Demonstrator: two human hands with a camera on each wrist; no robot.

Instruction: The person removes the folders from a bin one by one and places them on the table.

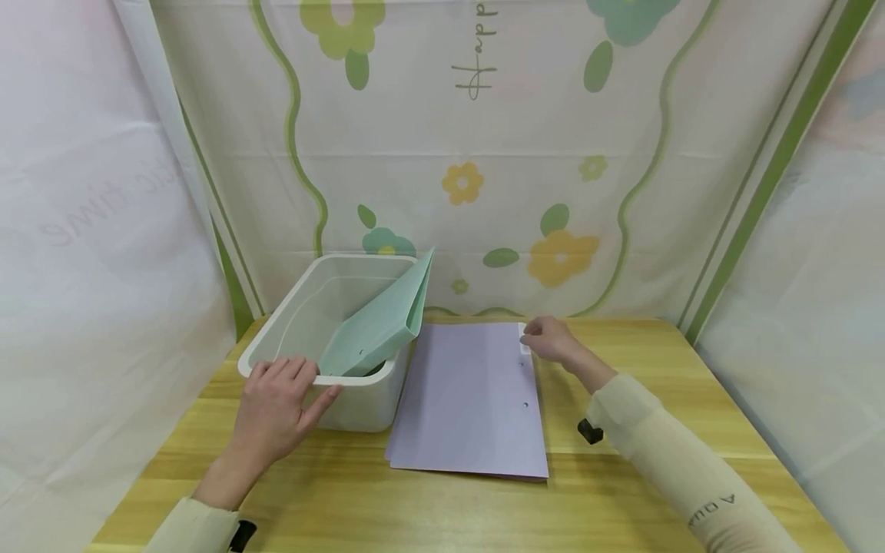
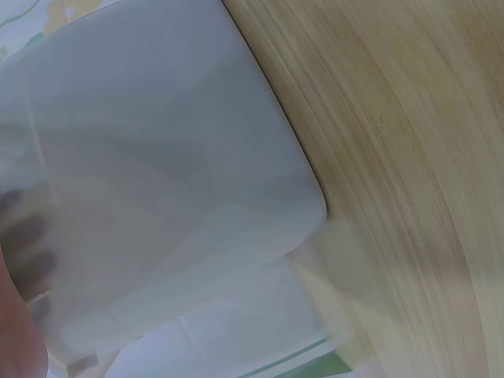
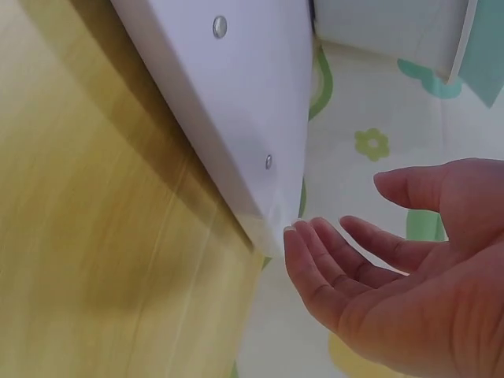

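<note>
My left hand grips the near rim of a white plastic bin, fingers hooked over the edge. In the left wrist view, the fingers show dimly through the bin wall. A mint green folder leans inside the bin, its upper end sticking out over the right rim. To the right of the bin lies a lavender folder with a white label at its far right corner. My right hand is at that label, fingers loosely bent. The right wrist view shows its thumb apart from the fingertips, right beside the folder's corner.
The wooden table carries the bin and the lavender folder, which has metal rivets along its edge. A printed flower cloth rises behind the table, and white cloth walls stand at both sides.
</note>
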